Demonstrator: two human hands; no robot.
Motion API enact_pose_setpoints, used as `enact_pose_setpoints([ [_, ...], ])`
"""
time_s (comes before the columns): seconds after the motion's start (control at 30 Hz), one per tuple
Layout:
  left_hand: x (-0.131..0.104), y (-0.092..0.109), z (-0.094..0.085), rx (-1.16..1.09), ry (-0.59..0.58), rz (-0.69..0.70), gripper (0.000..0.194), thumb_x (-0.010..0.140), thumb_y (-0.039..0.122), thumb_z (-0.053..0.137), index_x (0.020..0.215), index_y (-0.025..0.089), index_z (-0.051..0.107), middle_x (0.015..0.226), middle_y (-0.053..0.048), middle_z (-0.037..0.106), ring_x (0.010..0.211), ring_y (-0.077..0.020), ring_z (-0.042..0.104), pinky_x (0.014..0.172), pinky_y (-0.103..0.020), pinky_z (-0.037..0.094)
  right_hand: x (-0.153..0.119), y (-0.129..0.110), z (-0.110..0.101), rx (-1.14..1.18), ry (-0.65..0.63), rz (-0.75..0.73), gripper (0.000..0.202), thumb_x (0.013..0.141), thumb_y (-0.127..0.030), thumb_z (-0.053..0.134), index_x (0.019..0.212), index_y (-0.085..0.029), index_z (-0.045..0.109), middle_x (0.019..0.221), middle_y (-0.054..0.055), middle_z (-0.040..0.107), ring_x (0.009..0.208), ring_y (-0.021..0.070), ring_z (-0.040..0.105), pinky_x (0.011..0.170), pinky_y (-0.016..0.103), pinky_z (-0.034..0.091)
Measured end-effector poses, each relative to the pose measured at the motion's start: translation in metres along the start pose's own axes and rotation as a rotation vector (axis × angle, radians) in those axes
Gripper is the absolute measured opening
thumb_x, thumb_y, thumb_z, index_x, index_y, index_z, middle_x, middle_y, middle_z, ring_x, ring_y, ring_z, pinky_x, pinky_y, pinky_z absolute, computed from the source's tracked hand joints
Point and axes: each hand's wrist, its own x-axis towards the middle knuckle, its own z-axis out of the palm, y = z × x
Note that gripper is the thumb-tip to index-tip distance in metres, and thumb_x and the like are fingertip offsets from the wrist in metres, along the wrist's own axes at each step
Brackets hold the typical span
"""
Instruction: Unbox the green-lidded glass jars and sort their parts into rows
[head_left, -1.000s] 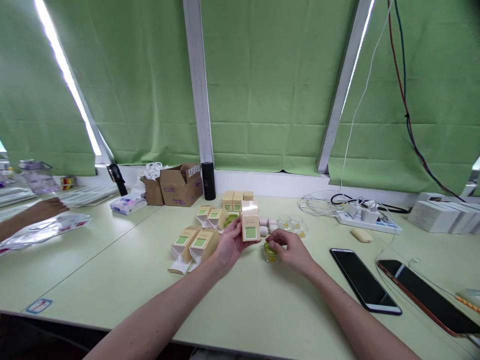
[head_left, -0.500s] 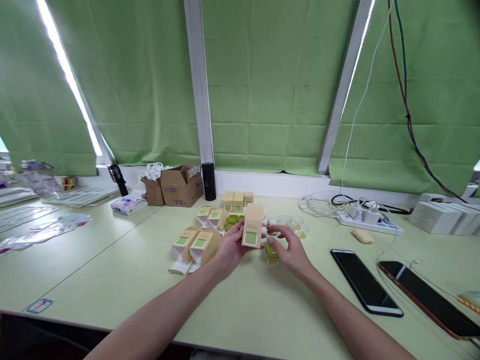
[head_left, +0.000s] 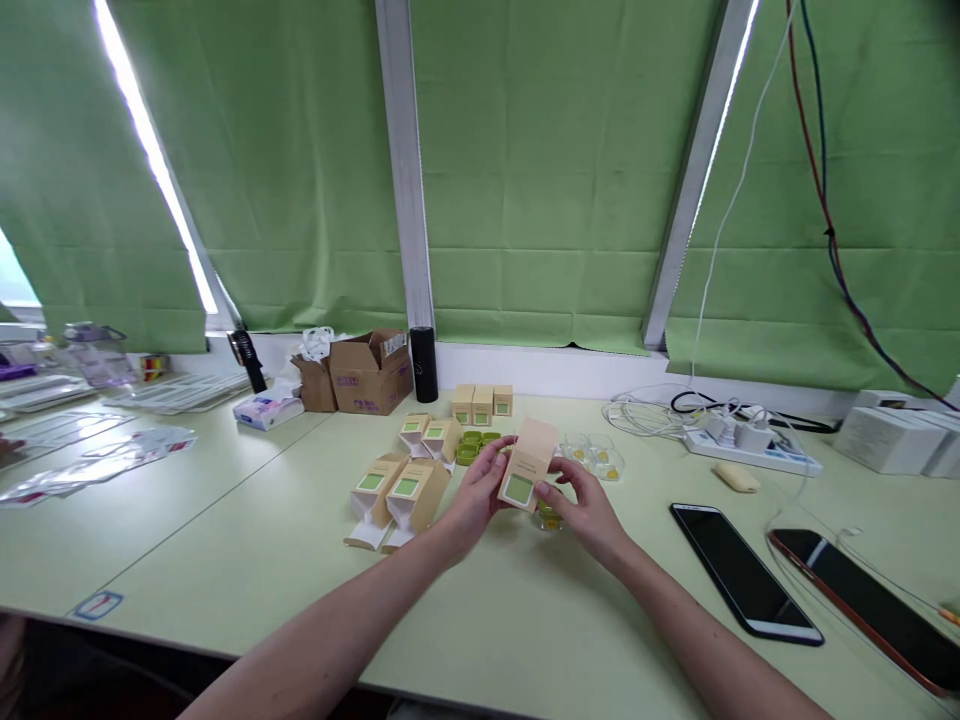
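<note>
A small kraft-paper box (head_left: 527, 465) with a green window and a raised top flap is held up over the table, tilted. My left hand (head_left: 480, 490) is closed on its left side. At the box's lower right edge, the thumb of my right hand (head_left: 585, 508) presses its front, with the fingers partly hidden behind. Below and partly behind the box stands a small clear cup with green on top (head_left: 550, 518). Several open kraft boxes (head_left: 415, 490) lie to the left. Green square pieces (head_left: 471, 447) and clear cups with yellow spots (head_left: 596, 455) sit farther back.
Three kraft boxes (head_left: 481, 404) stand near the wall, by a black cylinder (head_left: 424, 365) and a cardboard carton (head_left: 371, 375). To the right are two phones (head_left: 742, 570) (head_left: 862, 605), a power strip (head_left: 750, 450) and loose cables. A tissue pack (head_left: 268, 409) lies left.
The kraft box has shifted slightly right and tilted. My right hand has moved from beside the cup onto the box's edge. The view has turned slightly left.
</note>
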Motion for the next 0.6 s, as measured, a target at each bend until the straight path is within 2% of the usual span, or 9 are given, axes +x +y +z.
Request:
enact_pose_setpoints([
  [0.13, -0.0012, 0.0004, 0.0028, 0.057, -0.015, 0.044, 0.053, 0.093, 0.055, 0.068, 0.134, 0.025, 0.056, 0.127, -0.012, 0.068, 0.101, -0.0262, 0.071, 0.075, -0.036, 0.063, 0.0022, 0.0012, -0.0031, 0.125, -0.031, 0.017, 0.044, 0.085, -0.061, 0.069, 0.107, -0.022, 0.071, 0.111, 0.011, 0.075, 0.107, 0.0306, 0.066, 0.094, 0.043, 0.051],
  [0.27, -0.0038, 0.0028, 0.0051, 0.069, -0.081, 0.110, 0.055, 0.092, 0.055, 0.068, 0.136, 0.023, 0.057, 0.138, -0.016, 0.061, 0.110, -0.0300, 0.068, 0.080, -0.041, 0.063, 0.0050, 0.0006, -0.0051, 0.266, -0.020, 0.062, 0.050, 0.084, -0.065, 0.071, 0.108, -0.022, 0.071, 0.113, 0.012, 0.076, 0.105, 0.0306, 0.069, 0.092, 0.043, 0.054],
  [0.4, -0.0053, 0.0040, 0.0059, 0.102, -0.153, 0.188, 0.057, 0.090, 0.047, 0.074, 0.139, 0.025, 0.056, 0.142, -0.016, 0.057, 0.124, -0.0336, 0.061, 0.090, -0.043, 0.060, 0.0072, -0.0041, -0.0053, 0.311, 0.024, 0.123, 0.058, 0.077, -0.073, 0.074, 0.105, -0.022, 0.072, 0.110, 0.013, 0.078, 0.103, 0.0318, 0.071, 0.091, 0.043, 0.057],
  [0.5, -0.0055, 0.0027, 0.0062, 0.136, -0.205, 0.222, 0.059, 0.089, 0.042, 0.076, 0.141, 0.027, 0.054, 0.144, -0.016, 0.055, 0.127, -0.0332, 0.059, 0.093, -0.042, 0.058, 0.0084, -0.0065, -0.0047, 0.338, 0.027, 0.152, 0.062, 0.074, -0.076, 0.074, 0.105, -0.022, 0.072, 0.109, 0.013, 0.078, 0.104, 0.0332, 0.072, 0.091, 0.044, 0.058],
  [0.6, -0.0052, 0.0008, 0.0066, 0.141, -0.201, 0.224, 0.059, 0.088, 0.039, 0.078, 0.141, 0.028, 0.056, 0.145, -0.016, 0.055, 0.128, -0.0332, 0.057, 0.094, -0.042, 0.057, 0.0092, -0.0054, -0.0034, 0.317, 0.024, 0.151, 0.065, 0.074, -0.078, 0.072, 0.106, -0.022, 0.073, 0.108, 0.013, 0.079, 0.105, 0.0340, 0.072, 0.092, 0.046, 0.059],
])
